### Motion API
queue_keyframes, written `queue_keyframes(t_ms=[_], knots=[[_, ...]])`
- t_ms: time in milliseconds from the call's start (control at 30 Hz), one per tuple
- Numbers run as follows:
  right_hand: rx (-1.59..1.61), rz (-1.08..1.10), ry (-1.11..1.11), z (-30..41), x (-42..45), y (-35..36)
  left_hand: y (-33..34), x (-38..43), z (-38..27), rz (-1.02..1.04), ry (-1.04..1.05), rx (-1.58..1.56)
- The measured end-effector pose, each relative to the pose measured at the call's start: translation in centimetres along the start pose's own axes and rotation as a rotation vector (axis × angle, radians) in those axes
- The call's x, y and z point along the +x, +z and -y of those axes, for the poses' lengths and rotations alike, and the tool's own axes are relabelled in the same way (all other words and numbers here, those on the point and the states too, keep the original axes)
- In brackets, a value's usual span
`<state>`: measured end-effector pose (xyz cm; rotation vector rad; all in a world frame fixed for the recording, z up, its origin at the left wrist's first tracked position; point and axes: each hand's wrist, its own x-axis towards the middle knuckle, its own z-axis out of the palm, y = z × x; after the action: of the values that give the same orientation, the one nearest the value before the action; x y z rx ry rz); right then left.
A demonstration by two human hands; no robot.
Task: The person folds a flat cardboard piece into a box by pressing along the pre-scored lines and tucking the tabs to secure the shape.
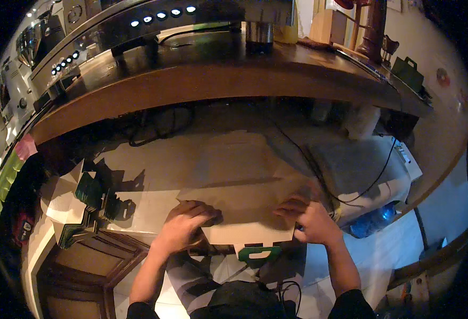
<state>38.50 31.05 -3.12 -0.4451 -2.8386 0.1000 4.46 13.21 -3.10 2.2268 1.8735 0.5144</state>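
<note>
A flat tan cardboard sheet [250,211] lies on the lower counter and reaches its front edge. My left hand [188,223] rests on its left edge, fingers curled. My right hand [307,219] is at its right edge; the fingertips are blurred and in shade. Whether either hand pinches the cardboard cannot be told. A green die-cut handle piece [259,255] with a pale slot hangs at the front edge, below the sheet, between my hands. To the left stands a stack of folded green and white cardboard pieces [84,199].
A dark wooden shelf [218,81] spans above the counter, with a metal machine [214,12] on it. A black cable [309,159] hangs down at right. A blue-tinted plastic bottle [373,220] lies by the right edge. A green handled box [408,73] stands on the shelf's right end.
</note>
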Motion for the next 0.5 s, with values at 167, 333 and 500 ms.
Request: queue_keyframes(t_ms=[167, 333, 500], knots=[[0.331, -0.084, 0.192, -2.0, 0.2, 2.0, 0.8, 1.7, 0.8, -0.18, -0.004, -0.29], [0.399, -0.313, 0.543, -0.4, 2.9, 2.2, 0.8, 4.4, 0.6, -0.346, -0.199, -0.329], [0.491, -0.363, 0.469, -0.9, 4.0, 3.4, 1.6, 5.0, 0.6, -0.407, -0.224, -0.233]])
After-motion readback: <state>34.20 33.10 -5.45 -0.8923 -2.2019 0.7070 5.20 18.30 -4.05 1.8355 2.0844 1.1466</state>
